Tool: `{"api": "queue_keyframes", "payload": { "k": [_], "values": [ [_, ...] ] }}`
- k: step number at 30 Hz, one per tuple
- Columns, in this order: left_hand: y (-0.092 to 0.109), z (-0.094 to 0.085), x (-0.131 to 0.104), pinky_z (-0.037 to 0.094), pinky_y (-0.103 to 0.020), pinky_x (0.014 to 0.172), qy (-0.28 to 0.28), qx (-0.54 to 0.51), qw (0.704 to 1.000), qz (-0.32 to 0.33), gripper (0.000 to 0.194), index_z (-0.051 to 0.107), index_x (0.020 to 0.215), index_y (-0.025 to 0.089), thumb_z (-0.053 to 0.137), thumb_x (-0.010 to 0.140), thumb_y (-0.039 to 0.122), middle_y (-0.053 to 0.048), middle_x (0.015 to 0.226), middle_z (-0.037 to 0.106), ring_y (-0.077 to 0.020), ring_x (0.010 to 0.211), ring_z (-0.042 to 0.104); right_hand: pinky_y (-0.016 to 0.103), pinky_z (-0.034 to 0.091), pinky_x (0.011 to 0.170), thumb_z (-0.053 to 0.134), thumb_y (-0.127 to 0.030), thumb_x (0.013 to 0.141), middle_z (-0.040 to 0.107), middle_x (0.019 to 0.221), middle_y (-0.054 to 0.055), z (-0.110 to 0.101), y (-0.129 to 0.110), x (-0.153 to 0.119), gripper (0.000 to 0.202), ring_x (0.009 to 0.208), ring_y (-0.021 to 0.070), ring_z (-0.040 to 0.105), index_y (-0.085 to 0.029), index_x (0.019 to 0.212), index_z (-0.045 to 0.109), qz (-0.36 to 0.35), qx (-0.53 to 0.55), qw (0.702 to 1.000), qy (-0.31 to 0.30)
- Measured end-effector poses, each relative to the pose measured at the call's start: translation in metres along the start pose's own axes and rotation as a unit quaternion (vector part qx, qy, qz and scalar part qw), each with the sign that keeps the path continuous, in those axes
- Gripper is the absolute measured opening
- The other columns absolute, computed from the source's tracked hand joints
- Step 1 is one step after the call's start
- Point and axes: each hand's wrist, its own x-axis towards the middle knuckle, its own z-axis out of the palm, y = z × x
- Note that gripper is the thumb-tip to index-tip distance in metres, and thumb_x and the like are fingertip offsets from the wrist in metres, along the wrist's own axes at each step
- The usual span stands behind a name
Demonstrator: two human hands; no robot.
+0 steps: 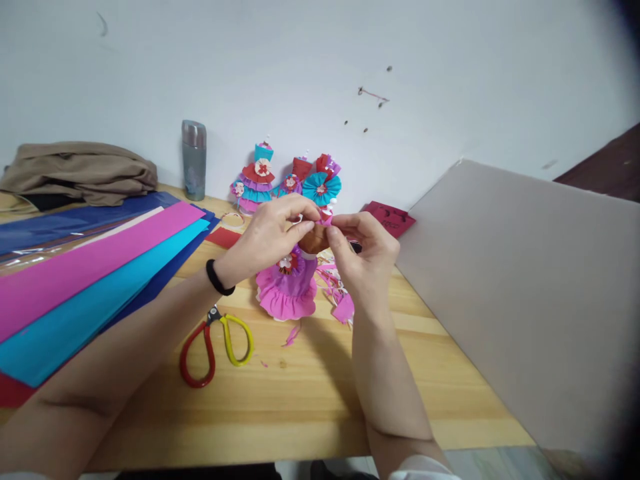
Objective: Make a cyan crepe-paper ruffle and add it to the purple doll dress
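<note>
Two hands pulling unevenly could tear or crease the small pink paper [325, 219], and a downward push could tip the pink-and-purple dress [289, 297] standing below it, mid-table [310, 417]. Its frill could also catch the loose scraps [343, 308] on the right if it were shifted that way. The left hand [267, 230] is nearly closed, thumb and forefinger pinching the paper's left side. The right hand [369, 252] is half curled, its thumb and forefinger gripping the right side. Scissors [214, 315] lie nearer, left of the dress.
</note>
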Motion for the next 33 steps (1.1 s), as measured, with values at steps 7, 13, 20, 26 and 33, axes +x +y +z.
{"api": "queue_keyframes", "payload": {
  "k": [7,13,20,26,33],
  "values": [
    [0.002,-0.002,0.002,0.058,-0.032,0.087,-0.005,-0.066,0.997,-0.046,0.016,0.069,0.094,0.016,0.056,0.086,0.016,-0.005,0.096,0.074,-0.0177,0.092,0.07,0.035,0.057,0.073,0.061,-0.022,0.087,0.072,0.08,0.001,0.0,0.0,0.0,0.006,0.074,0.0178,0.068,-0.024,0.084,0.067,-0.005,0.006,1.0,-0.004],
    [-0.002,-0.002,0.002,0.058,-0.036,0.094,0.015,-0.086,0.995,-0.055,0.013,0.068,0.093,0.018,0.057,0.086,0.022,-0.006,0.106,0.073,-0.0202,0.105,0.069,0.036,0.058,0.075,0.061,-0.025,0.089,0.073,0.082,0.002,-0.003,0.0,-0.001,0.008,0.077,0.0184,0.069,-0.024,0.085,0.068,0.001,0.014,1.0,0.0],
    [-0.008,-0.003,0.002,0.061,-0.04,0.091,0.022,-0.115,0.989,-0.089,0.017,0.068,0.099,0.018,0.061,0.085,0.023,-0.007,0.105,0.073,-0.0224,0.101,0.07,0.035,0.059,0.075,0.06,-0.026,0.089,0.073,0.081,0.003,-0.003,-0.005,0.001,0.008,0.075,0.0186,0.069,-0.026,0.084,0.066,0.041,0.023,0.999,0.001],
    [-0.013,-0.005,0.002,0.063,-0.04,0.083,0.0,-0.125,0.985,-0.119,0.016,0.069,0.099,0.018,0.06,0.088,0.026,-0.006,0.1,0.075,-0.0223,0.092,0.072,0.034,0.057,0.071,0.061,-0.029,0.089,0.07,0.075,0.002,-0.004,-0.001,0.001,0.01,0.072,0.0182,0.068,-0.025,0.082,0.066,0.056,0.045,0.997,0.012],
    [-0.035,-0.012,0.003,0.061,-0.036,0.08,-0.072,-0.1,0.973,-0.194,0.027,0.073,0.096,0.016,0.052,0.081,0.009,-0.006,0.098,0.076,-0.0202,0.092,0.072,0.036,0.056,0.07,0.061,-0.03,0.088,0.073,0.079,0.004,-0.012,0.011,0.006,0.014,0.075,0.0193,0.07,-0.022,0.079,0.069,0.1,0.068,0.992,0.018]
  ]
}}
